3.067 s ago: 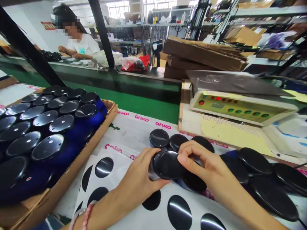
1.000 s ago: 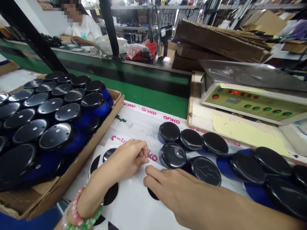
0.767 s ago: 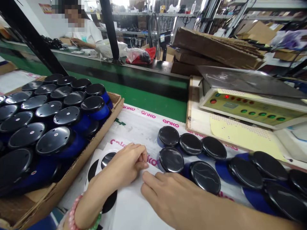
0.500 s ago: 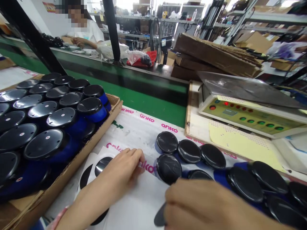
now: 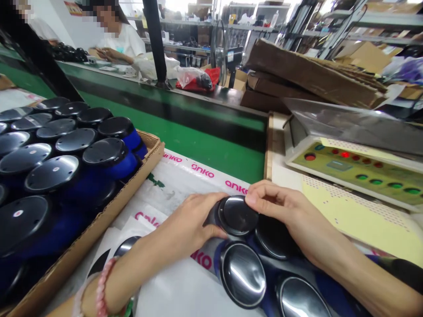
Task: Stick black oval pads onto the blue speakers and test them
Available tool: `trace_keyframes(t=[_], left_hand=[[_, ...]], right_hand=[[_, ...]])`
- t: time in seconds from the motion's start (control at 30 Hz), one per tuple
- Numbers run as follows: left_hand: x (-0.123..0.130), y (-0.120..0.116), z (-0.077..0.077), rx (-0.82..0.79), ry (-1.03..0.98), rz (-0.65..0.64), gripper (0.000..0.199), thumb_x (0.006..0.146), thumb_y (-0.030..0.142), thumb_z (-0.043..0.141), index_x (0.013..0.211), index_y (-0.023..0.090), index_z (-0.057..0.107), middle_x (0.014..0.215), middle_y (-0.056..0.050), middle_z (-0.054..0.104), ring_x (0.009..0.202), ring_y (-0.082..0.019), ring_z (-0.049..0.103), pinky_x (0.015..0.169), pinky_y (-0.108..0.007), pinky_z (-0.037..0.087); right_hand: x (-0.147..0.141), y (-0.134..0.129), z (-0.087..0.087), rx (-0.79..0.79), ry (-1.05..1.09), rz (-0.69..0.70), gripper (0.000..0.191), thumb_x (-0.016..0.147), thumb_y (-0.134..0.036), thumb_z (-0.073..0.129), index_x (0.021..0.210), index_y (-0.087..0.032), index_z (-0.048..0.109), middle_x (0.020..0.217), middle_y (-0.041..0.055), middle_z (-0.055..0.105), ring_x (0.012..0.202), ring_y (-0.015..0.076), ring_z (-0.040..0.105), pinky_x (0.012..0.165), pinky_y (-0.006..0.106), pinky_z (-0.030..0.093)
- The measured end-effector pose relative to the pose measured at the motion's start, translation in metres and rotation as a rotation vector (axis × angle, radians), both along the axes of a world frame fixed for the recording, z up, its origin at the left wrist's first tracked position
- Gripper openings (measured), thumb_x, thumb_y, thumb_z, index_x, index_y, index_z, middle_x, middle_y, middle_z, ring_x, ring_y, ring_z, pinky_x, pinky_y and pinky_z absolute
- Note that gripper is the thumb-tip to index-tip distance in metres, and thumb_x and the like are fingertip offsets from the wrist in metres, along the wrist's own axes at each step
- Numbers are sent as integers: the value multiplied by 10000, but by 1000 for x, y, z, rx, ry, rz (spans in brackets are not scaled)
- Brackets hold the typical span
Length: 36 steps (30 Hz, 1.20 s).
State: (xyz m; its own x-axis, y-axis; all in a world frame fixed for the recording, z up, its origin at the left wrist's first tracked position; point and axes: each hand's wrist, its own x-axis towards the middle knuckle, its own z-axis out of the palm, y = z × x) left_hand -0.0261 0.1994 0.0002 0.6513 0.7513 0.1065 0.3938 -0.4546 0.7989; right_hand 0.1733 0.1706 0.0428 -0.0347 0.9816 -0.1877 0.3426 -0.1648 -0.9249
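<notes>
My left hand (image 5: 201,218) grips the side of a round unit with a black top (image 5: 224,226), its thumb and fingers spread around the rim. Against the top of that unit lies a black round sticker (image 5: 239,214), which looks slightly off-centre. My right hand (image 5: 276,200) pinches the sticker's upper right edge between thumb and fingers. Beside and below it stand more black-topped round units (image 5: 243,275), partly hidden by my right forearm. White backing sheets (image 5: 178,286) with black round stickers (image 5: 127,246) lie under my left forearm.
On the left, a cardboard box (image 5: 132,180) holds many blue units with black ends. A machine with lit buttons (image 5: 363,167) and a yellow perforated sheet (image 5: 360,215) are at right. Flattened cardboard (image 5: 307,70) lies behind. Across the green belt (image 5: 185,127) a person (image 5: 122,42) works.
My right hand has moved up and left with the black round sticker, onto a unit's top. My left hand has left the sheets and taken hold of that unit. The view has shifted slightly.
</notes>
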Motion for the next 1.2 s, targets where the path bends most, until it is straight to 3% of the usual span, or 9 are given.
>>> trace_keyframes(t=[0.43, 0.9, 1.2], left_hand=[[0, -6, -1, 24, -11, -6, 513, 806, 153, 677, 1239, 320, 458, 1155, 33, 630, 1070, -195, 571, 918, -297, 416], [0, -6, 2, 33, 19, -30, 476, 842, 125, 611, 1260, 270, 438, 1219, 1, 604, 1132, -202, 539, 958, -318, 393], [0, -8, 1, 48, 30, -33, 481, 839, 102, 610, 1260, 245, 428, 1224, 17, 599, 1132, -161, 521, 967, -254, 362]], right_hand=[[-4, 1, -3, 3, -29, 22, 241, 795, -402, 599, 663, -201, 586, 789, -8, 570, 746, 157, 541, 695, 295, 379], [-10, -8, -13, 310, -361, 13, 204, 892, -299, 522, 708, -220, 488, 795, -12, 522, 710, 146, 511, 613, 282, 378], [-14, -11, -13, 453, -475, 50, 182, 908, -194, 483, 733, -217, 437, 777, -5, 472, 675, 134, 487, 569, 264, 390]])
